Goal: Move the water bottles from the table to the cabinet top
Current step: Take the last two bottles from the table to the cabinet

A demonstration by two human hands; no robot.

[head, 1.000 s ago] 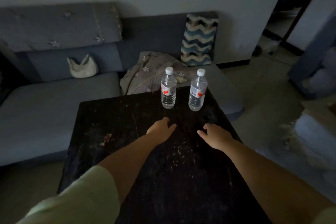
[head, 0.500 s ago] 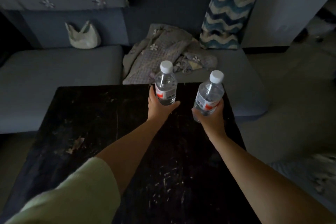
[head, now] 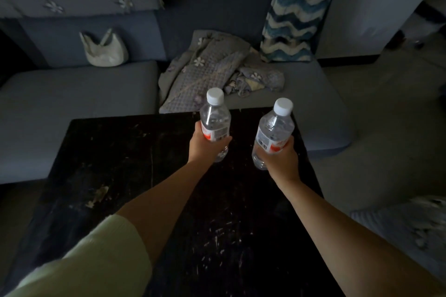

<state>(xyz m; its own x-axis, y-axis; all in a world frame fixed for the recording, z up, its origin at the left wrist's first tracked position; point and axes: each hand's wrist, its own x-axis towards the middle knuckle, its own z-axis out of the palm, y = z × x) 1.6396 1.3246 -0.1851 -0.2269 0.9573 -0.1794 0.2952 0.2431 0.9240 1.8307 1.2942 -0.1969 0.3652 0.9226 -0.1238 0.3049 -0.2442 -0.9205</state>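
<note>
Two clear water bottles with white caps and red-and-white labels are lifted above the black table (head: 125, 157). My left hand (head: 205, 147) is shut around the lower half of the left bottle (head: 215, 123), which stands upright. My right hand (head: 277, 159) grips the right bottle (head: 275, 128), which tilts slightly to the right. Both bottles hang over the table's far edge. The cabinet is not in view.
A grey-blue sofa (head: 72, 94) runs behind the table, with a white bag (head: 103, 52), a crumpled quilted cloth (head: 212, 67) and a zigzag-patterned cushion (head: 296, 12) on it. Bare floor (head: 391, 108) opens to the right. A pale rug (head: 410, 231) lies at lower right.
A second ago both hands lay open on the table short of the standing bottles. They closed on the bottles and lifted them off the table, and now hold them slightly nearer to me.
</note>
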